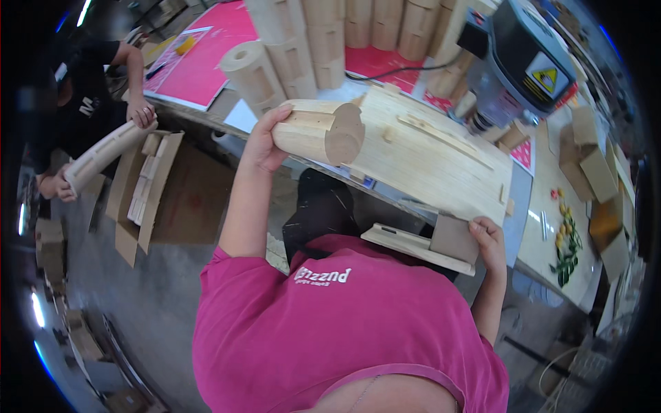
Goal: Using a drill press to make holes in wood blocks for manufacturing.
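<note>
My left hand (268, 140) grips a pale wooden cylinder (303, 132) by its left end, thumb and fingers wrapped over it. The cylinder lies nearly level above the table's front edge, its round brown end facing right. At the right, my right hand (489, 241) has its fingers closed at the edge of a flat grey-brown square piece (454, 237). That piece stands against a long, narrow wooden part (406, 244) just below the table edge. Between my hands lies a wide wooden board (434, 151) with a raised strip on it.
A drill-like machine (520, 62) overhangs the board's far right. Tall wooden cylinders (275, 55) stand in stacks at the back. On the left, a person (79, 96) holds a long wooden tube (110, 157) above an open cardboard box (155, 182). Further cartons (592, 151) sit at right.
</note>
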Demonstrator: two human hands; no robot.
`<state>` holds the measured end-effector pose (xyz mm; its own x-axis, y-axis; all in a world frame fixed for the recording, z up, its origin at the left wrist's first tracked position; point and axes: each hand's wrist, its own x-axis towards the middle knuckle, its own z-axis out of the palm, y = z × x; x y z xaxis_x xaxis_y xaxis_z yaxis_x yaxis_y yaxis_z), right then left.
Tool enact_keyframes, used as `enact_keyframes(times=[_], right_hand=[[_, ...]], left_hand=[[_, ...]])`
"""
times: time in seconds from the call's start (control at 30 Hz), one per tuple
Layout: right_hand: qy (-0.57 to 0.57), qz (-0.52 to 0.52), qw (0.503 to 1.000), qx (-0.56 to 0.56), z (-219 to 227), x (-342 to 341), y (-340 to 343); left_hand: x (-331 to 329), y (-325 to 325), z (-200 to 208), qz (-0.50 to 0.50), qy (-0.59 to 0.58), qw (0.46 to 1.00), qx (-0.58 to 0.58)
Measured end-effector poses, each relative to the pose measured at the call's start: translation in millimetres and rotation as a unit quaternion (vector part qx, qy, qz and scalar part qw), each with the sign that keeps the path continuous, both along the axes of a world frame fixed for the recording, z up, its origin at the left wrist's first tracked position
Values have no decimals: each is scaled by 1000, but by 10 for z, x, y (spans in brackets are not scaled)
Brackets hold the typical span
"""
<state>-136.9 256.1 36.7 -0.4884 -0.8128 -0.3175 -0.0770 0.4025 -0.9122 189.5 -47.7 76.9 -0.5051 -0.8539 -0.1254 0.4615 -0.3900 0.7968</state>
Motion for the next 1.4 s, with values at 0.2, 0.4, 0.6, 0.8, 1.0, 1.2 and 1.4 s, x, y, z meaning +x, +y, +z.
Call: enact_keyframes(times=[0.2,0.4,0.6,0.8,1.0,1.2,1.4], right_hand=[[29,31,998,-37,-84,46,-102],[15,42,996,-76,13,23,-66],[24,39,992,-121,115,89,-107],[23,28,992,-124,165,97,-72],[52,31,990,-124,155,72,-34],[44,17,989,-138,198,73,-64],[50,-27,982,-182,295,-141,105]], left_hand=[[377,71,422,69,0,997,-47],[823,-179,1548,182,-423,790,-406],[782,-889,1796,248,-521,589,-566],[506,-1177,1684,179,-519,628,-551],[379,-1212,1594,235,-517,577,-587],[362,-1137,1668,180,-562,611,-527],[-43,-561,1390,430,-370,470,-676]])
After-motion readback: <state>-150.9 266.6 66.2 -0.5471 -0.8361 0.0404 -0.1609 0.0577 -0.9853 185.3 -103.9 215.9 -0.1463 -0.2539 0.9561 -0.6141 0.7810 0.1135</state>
